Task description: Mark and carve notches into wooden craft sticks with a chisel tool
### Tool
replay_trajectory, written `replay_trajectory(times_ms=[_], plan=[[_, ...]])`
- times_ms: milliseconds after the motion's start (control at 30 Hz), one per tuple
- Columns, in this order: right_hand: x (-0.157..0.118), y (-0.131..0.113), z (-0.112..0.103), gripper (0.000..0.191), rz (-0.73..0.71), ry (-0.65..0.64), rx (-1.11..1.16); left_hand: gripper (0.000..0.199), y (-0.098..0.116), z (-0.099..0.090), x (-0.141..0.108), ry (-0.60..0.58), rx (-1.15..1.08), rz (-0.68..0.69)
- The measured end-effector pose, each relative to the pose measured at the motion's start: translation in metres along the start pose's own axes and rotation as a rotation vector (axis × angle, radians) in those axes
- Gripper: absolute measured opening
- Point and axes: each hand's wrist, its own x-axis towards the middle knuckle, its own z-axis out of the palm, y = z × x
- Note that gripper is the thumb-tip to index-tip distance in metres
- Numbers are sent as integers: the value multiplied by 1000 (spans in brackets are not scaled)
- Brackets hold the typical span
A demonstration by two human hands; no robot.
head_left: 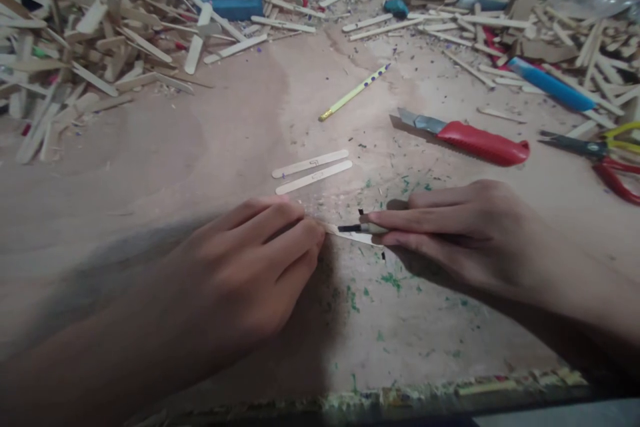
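A pale wooden craft stick (356, 237) lies on the tabletop between my hands. My left hand (265, 253) presses its left end, with fingers together. In my right hand (445, 223) is a small carving tool (351, 229), its dark metal tip pointing left over the stick. The fingers of that hand cover most of the tool's handle. Just beyond my left fingers lie two more sticks, an upper one (310, 164) and a lower one (314, 177), both with small drawn marks.
A yellow pencil (354, 93) lies farther back. To the right are a red utility knife (483, 141), a blue-handled object (553, 85) and scissors (595, 148). Heaps of craft sticks (120, 33) cover the back left and back right. The table's worn edge (400, 397) runs along the front.
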Motion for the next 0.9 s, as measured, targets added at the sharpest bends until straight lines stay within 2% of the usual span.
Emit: replay_trajectory(times_ms=[200,367,467,633,800,900], plan=[[1,-5,-4,31,90,-80,-13,20,-1,-6,-2,-23,65,15],[0,-2,-1,27,18,-26,0,42,-4,-9,-4,-51,185,62],[0,-2,-1,26,24,-12,-5,47,-5,-9,-3,-51,182,75],[2,-4,-1,29,89,-72,4,32,-4,-7,-4,-55,155,75],[1,-2,-1,26,16,-10,3,42,-2,-2,-4,7,180,44],[1,-3,0,25,30,-8,-3,36,-3,-3,-3,-51,172,75]])
